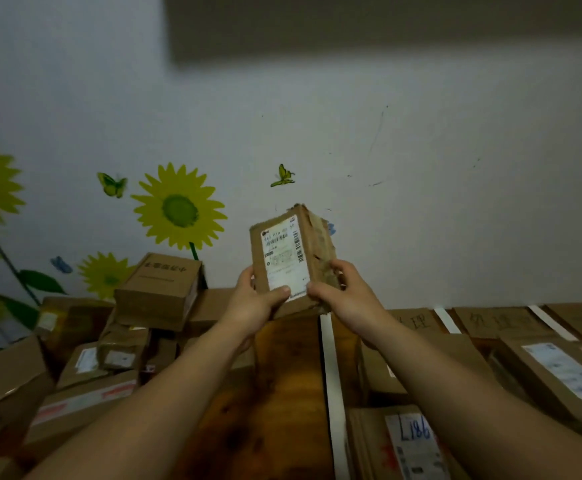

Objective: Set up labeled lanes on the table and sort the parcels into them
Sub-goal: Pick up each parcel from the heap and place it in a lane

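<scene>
Both hands lift a small cardboard parcel above the wooden table; the left hand curls around its lower left corner, thumb on the label; the right hand grips the lower right edge.

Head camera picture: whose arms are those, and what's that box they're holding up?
No machine here: a person wears a camera on their head, so you see their own arms. The left hand and right hand hold up a cardboard parcel, its white label facing the camera. Below is a wooden table, split into lanes by white tape strips. A heap of boxes sits on the left; more parcels lie in lanes on the right, near handwritten cardboard signs.
</scene>
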`<state>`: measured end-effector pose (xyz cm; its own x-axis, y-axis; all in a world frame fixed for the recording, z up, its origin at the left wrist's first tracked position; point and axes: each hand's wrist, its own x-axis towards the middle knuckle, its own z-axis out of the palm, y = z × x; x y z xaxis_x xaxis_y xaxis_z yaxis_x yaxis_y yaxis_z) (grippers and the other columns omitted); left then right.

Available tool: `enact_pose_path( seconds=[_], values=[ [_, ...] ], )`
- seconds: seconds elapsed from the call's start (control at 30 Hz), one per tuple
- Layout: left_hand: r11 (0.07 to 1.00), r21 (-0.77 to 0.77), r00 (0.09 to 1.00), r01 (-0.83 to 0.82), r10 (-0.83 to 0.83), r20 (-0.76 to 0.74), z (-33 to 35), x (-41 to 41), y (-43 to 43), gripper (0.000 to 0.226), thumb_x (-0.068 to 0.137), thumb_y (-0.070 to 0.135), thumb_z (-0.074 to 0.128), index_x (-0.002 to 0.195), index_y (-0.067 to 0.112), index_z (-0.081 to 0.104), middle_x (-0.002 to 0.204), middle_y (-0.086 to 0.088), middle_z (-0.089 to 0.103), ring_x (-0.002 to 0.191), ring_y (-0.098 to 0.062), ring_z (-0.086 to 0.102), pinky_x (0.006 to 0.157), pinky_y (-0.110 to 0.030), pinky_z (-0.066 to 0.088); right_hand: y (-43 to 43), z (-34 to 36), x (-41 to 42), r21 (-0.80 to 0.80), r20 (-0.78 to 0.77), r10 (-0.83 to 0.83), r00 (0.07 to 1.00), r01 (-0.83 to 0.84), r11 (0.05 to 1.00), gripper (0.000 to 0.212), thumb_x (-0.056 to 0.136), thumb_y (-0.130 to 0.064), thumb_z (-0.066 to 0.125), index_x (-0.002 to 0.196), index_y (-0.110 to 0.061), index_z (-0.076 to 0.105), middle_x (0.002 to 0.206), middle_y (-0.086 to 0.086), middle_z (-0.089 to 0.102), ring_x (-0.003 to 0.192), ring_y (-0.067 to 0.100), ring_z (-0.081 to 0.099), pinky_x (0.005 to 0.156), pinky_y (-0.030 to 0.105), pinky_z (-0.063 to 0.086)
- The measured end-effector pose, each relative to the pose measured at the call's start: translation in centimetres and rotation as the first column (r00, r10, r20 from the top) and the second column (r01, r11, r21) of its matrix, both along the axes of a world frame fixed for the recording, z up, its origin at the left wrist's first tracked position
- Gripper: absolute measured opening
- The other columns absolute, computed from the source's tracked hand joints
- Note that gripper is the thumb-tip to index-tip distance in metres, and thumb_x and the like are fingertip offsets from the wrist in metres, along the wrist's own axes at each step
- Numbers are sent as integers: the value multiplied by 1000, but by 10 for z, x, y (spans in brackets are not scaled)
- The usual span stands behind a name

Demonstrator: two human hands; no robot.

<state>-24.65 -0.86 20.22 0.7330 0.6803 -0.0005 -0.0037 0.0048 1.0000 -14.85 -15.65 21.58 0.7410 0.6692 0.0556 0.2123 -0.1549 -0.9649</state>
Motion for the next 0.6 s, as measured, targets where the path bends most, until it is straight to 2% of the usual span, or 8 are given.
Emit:
enact_pose_path(
  seconds=[0.07,0.1,0.2,0.23,0.37,0.47,0.53,0.6],
  values=[
    [995,96,997,-13,6,72,12,-15,-11,55,81,7,70,128,21,46,120,1,60,94,-7,62,61,-16,52,-15,10,-11,35,-61,16,998,-14,999,72,74,-34,72,134,-30,33,122,-3,55,105,17,59,87,38,55],
    [994,111,993,1,-14,118,17,-24,-15,50,82,5,67,124,25,49,121,2,59,93,-7,62,62,-15,52,-23,15,-18,86,-103,22,994,-13,996,66,76,-26,71,132,-28,35,119,0,58,102,18,62,84,39,57],
    [986,58,970,157,-165,176,32,-57,-28,51,83,6,62,114,45,51,120,1,61,97,-18,66,75,-34,52,-49,25,-43,243,-199,72,977,-22,970,49,83,-9,61,125,-27,44,109,1,65,98,21,64,81,40,58],
    [975,28,959,221,-222,177,37,-69,-32,54,80,7,63,112,50,51,118,-1,64,96,-23,67,75,-38,52,-57,27,-53,268,-202,89,975,-32,963,46,84,-6,58,121,-29,46,107,0,66,98,23,65,80,39,57],
    [949,-4,924,314,-305,231,41,-108,-51,62,77,-1,65,110,50,50,125,-11,57,105,-30,63,71,-33,56,-78,29,-91,304,-204,107,973,-41,952,51,83,4,50,125,-24,45,109,3,66,100,24,65,79,36,57],
    [956,6,925,292,-284,252,34,-125,-75,63,80,-6,62,107,49,48,127,-11,52,109,-25,60,71,-29,57,-94,25,-115,282,-171,66,983,-16,959,49,87,2,49,129,-22,44,112,2,65,95,18,68,71,26,56],
    [964,29,940,266,-266,216,29,-128,-94,57,82,-1,63,110,47,47,117,-6,58,95,-15,67,64,-21,55,-108,23,-127,216,-91,13,996,7,976,44,92,-10,50,132,-26,43,114,-5,65,96,11,67,73,24,56],
    [963,4,954,270,-269,132,24,-125,-113,50,86,8,61,119,41,43,102,2,64,76,-8,70,54,-18,52,-124,19,-133,136,-17,-40,999,42,990,43,96,-24,47,137,-34,38,121,-12,60,101,9,63,82,28,55]
  ],
)
